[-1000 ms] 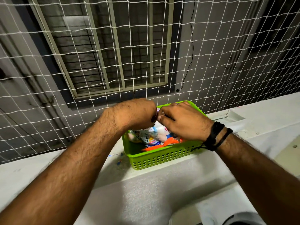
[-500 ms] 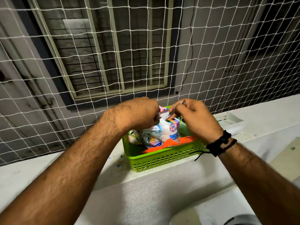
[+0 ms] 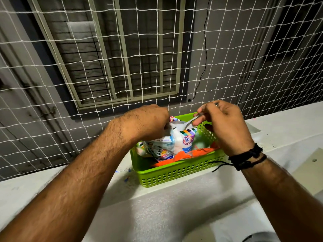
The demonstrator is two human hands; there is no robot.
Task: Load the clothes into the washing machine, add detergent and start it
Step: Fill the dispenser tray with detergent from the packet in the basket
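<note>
Green basket (image 3: 174, 173) on white counter (image 3: 157, 206), detergent packet (image 3: 176, 144) upright inside, left hand (image 3: 148, 124) gripping packet top, right hand (image 3: 225, 126) pinching metal spoon (image 3: 187, 123) at packet mouth, netting (image 3: 122, 67) behind.

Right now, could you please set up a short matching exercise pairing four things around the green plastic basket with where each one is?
Things:
1. green slotted plastic basket
2. white printed detergent pouch
3. shiny metal spoon
4. black cord bracelet

Places:
A. around the right wrist
B. standing inside the basket, its top held by the left hand
C. on the white ledge by the netting
D. pinched in the right hand, bowl at the pouch's opening

Pairs: 1-C, 2-B, 3-D, 4-A
</note>
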